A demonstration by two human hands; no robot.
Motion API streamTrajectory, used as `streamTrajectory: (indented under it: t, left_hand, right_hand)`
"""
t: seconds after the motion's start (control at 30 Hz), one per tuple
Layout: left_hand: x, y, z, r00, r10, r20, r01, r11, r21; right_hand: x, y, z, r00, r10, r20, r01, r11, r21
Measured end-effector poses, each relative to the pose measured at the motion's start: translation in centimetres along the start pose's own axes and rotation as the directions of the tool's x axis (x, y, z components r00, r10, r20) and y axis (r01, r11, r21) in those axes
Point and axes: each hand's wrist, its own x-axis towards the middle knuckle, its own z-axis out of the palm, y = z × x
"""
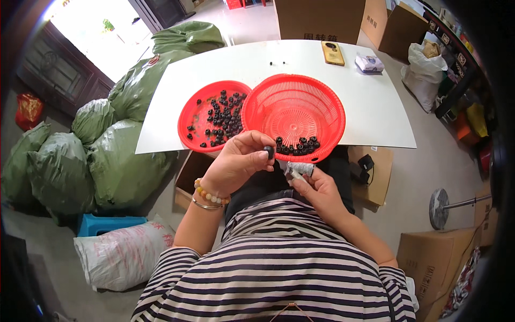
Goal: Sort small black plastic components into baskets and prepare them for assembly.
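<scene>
Between its thumb and fingers, my left hand [241, 155] pinches a small black round part [269, 153], just in front of the red basket's near rim. My right hand [322, 196] is closed on a pale grey-white object [298, 173] below that rim; its kind is unclear, and a wrapping may cover part of a finger. The deep red plastic basket [335, 115] holds several black parts [298, 146] along its near side. To its left, a shallow red tray [186, 110] carries many more loose black parts [228, 115], some partly hidden by the basket.
Both containers rest on a white table [370, 118], the basket overhanging its near edge. Farther back lie a yellow-cased phone [333, 53], a tissue pack [369, 63] and two tiny dark bits. Green sacks [129, 155] crowd the left floor; cardboard boxes [437, 263] stand at right.
</scene>
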Motion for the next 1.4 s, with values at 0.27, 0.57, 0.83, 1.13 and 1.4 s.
streamTrajectory:
  t: [0.27, 0.57, 0.83, 1.13, 1.4]
  left_hand:
    - [-1.3, -1.6, 1.2, 0.997, -0.055, -0.057, 0.054, 0.998, -0.017]
    - [-1.8, -3.0, 1.2, 0.99, -0.057, -0.127, 0.066, 0.995, 0.073]
    - [-1.8, -3.5, 1.5, 0.984, -0.045, -0.17, 0.056, 0.996, 0.062]
    - [-1.7, -4.0, 1.5, 0.982, 0.012, -0.186, -0.001, 0.998, 0.062]
    - [-1.9, -3.6, 2.0, 0.973, 0.056, -0.224, -0.008, 0.978, 0.208]
  right_hand:
    - [-0.5, -2.5, 0.5, 0.984, -0.18, -0.001, 0.18, 0.984, 0.001]
    - [-0.5, -3.4, 0.6, 0.979, -0.185, 0.08, 0.196, 0.969, -0.153]
    - [-0.6, -3.4, 0.7, 0.99, -0.136, 0.042, 0.14, 0.983, -0.122]
    - [-0.6, -2.8, 0.5, 0.992, -0.124, 0.032, 0.126, 0.989, -0.079]
    - [-1.0, -3.5, 0.3, 0.998, -0.002, 0.055, 0.002, 1.0, -0.003]
